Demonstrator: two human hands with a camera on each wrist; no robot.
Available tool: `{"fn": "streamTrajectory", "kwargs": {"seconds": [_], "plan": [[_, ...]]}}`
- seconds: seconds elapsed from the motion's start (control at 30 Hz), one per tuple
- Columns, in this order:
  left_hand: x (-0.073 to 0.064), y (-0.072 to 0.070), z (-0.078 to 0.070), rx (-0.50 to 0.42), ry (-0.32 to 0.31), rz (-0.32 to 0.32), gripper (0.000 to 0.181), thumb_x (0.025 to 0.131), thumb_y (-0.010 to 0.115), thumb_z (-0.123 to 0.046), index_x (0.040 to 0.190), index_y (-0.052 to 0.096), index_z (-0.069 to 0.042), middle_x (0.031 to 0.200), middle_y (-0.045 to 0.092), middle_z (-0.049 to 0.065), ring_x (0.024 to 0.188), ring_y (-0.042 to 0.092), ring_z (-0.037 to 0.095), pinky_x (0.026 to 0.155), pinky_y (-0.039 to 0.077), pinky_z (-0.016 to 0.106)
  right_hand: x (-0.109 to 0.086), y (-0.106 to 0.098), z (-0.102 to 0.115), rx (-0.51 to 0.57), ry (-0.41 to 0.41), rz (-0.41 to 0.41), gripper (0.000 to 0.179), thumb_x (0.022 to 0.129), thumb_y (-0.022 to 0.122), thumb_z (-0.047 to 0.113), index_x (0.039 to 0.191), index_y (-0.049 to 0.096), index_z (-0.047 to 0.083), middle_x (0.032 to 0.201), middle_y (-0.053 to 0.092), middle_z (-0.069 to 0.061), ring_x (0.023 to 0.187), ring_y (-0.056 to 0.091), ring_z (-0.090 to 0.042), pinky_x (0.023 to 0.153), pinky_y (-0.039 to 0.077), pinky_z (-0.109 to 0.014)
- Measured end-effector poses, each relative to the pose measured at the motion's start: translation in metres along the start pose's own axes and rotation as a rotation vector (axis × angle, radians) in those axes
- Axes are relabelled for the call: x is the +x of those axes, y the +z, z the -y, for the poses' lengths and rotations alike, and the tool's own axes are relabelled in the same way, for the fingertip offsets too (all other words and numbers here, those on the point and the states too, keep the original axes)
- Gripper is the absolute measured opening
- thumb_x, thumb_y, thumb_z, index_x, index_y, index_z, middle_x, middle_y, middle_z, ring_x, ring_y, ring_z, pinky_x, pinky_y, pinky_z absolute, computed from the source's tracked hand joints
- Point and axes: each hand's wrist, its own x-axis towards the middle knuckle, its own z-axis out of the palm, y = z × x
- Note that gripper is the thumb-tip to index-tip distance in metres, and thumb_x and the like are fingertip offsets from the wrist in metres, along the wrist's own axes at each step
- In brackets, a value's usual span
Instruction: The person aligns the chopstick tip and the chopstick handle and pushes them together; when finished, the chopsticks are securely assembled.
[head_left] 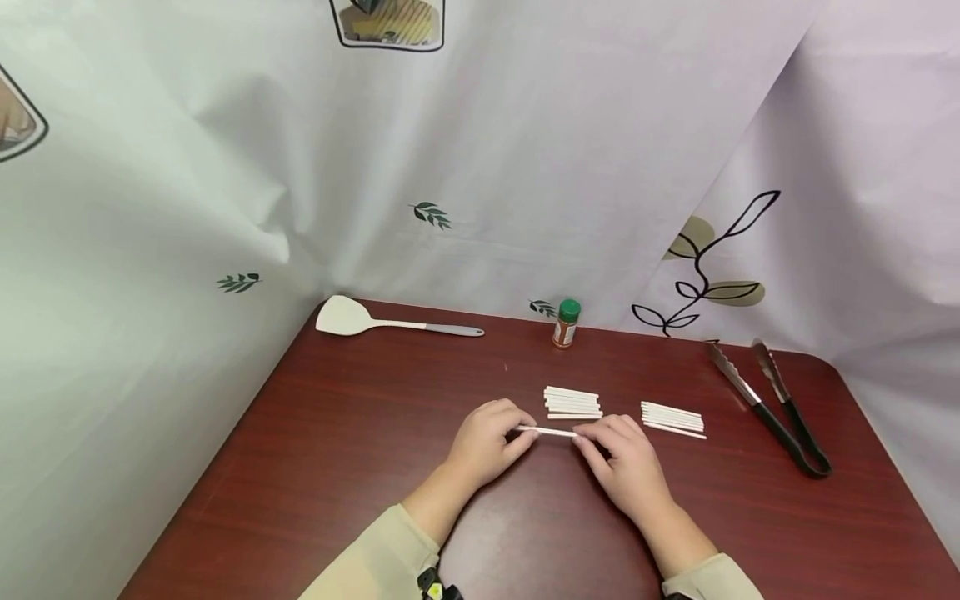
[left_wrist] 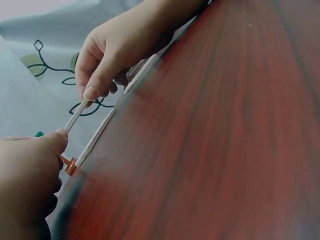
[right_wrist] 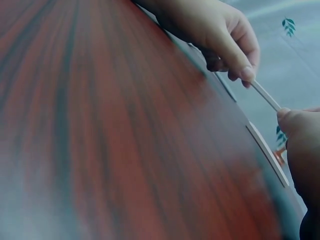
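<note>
A thin white stick (head_left: 555, 432) is stretched between both hands, just in front of a row of similar sticks. My left hand (head_left: 489, 442) pinches its left end between thumb and fingers. At the other end, my right hand (head_left: 624, 462) pinches it the same way. Both wrist views show the stick (left_wrist: 75, 117) (right_wrist: 265, 95) held above the table surface. Behind the hands lies one group of white sticks (head_left: 572, 402), side by side. A second group of white sticks (head_left: 672, 418) lies to the right, beyond my right hand.
A white spatula (head_left: 345, 317) with a grey handle lies at the back left. The green-capped spice jar (head_left: 566, 323) stands near the back edge. Metal tongs (head_left: 780, 417) with black handles lie spread at the right. White printed cloth (head_left: 487, 150) hangs behind the dark red table (head_left: 300, 467).
</note>
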Motion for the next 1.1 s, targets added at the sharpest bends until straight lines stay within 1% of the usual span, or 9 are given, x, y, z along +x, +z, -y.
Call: {"fn": "streamTrajectory", "kwargs": {"seconds": [0.27,0.4,0.57,0.7,0.8,0.93,1.0,1.1], "plan": [[0.009,0.014,-0.014,0.013,0.024,0.063,0.009,0.092,0.085,-0.026,0.096,0.080,-0.020,0.088,0.069,-0.009,0.084,0.066,0.012,0.081,0.054,0.029,-0.010,-0.018,-0.015,-0.015,0.017,-0.001,0.016,0.083,0.089,0.007,0.098,0.083,0.011,0.088,0.070,0.006,0.085,0.062,-0.020,0.084,0.044,-0.033],[0.014,0.021,-0.021,0.029,0.044,0.081,0.009,0.092,0.085,-0.027,0.097,0.080,-0.021,0.092,0.071,-0.010,0.087,0.069,0.011,0.084,0.055,0.027,-0.014,-0.026,-0.023,-0.015,0.025,-0.005,0.017,0.082,0.089,0.006,0.097,0.083,0.011,0.088,0.071,0.007,0.085,0.061,-0.020,0.083,0.044,-0.032],[0.017,0.026,-0.028,0.047,0.037,0.111,0.009,0.094,0.084,-0.029,0.099,0.081,-0.022,0.095,0.072,-0.011,0.091,0.070,0.010,0.087,0.055,0.026,-0.020,-0.033,-0.029,-0.006,0.026,-0.013,0.020,0.081,0.089,0.002,0.096,0.083,0.013,0.089,0.072,0.008,0.086,0.063,-0.018,0.083,0.045,-0.032],[0.022,0.032,-0.031,0.051,0.021,0.142,0.007,0.096,0.081,-0.029,0.101,0.082,-0.023,0.095,0.071,-0.011,0.090,0.070,0.010,0.085,0.055,0.027,-0.024,-0.038,-0.032,-0.011,0.033,-0.022,0.023,0.080,0.089,0.000,0.096,0.082,0.015,0.091,0.072,0.009,0.087,0.065,-0.018,0.084,0.047,-0.028],[0.027,0.038,-0.033,0.058,0.011,0.171,0.008,0.098,0.079,-0.030,0.102,0.082,-0.024,0.096,0.071,-0.012,0.090,0.069,0.008,0.084,0.055,0.025,-0.025,-0.043,-0.036,-0.019,0.049,-0.024,0.024,0.079,0.089,-0.001,0.095,0.082,0.015,0.091,0.072,0.009,0.087,0.067,-0.016,0.086,0.047,-0.021],[0.034,0.045,-0.039,0.075,0.013,0.215,0.009,0.100,0.077,-0.033,0.103,0.082,-0.026,0.098,0.071,-0.013,0.093,0.068,0.005,0.086,0.054,0.022,-0.029,-0.052,-0.042,-0.018,0.063,-0.022,0.026,0.078,0.090,-0.003,0.095,0.081,0.015,0.092,0.073,0.009,0.087,0.069,-0.015,0.089,0.045,-0.013],[0.037,0.050,-0.043,0.078,0.021,0.231,0.010,0.101,0.076,-0.034,0.104,0.082,-0.027,0.098,0.071,-0.013,0.093,0.067,0.005,0.086,0.053,0.021,-0.031,-0.056,-0.046,-0.009,0.070,-0.024,0.028,0.078,0.090,-0.004,0.095,0.082,0.016,0.093,0.073,0.009,0.088,0.069,-0.014,0.090,0.045,-0.012],[0.040,0.056,-0.047,0.061,0.026,0.233,0.010,0.101,0.076,-0.033,0.103,0.082,-0.027,0.098,0.070,-0.013,0.092,0.067,0.005,0.085,0.053,0.020,-0.034,-0.062,-0.050,0.002,0.084,-0.024,0.030,0.077,0.090,-0.006,0.096,0.082,0.016,0.094,0.074,0.008,0.089,0.069,-0.012,0.090,0.044,-0.010]]}}
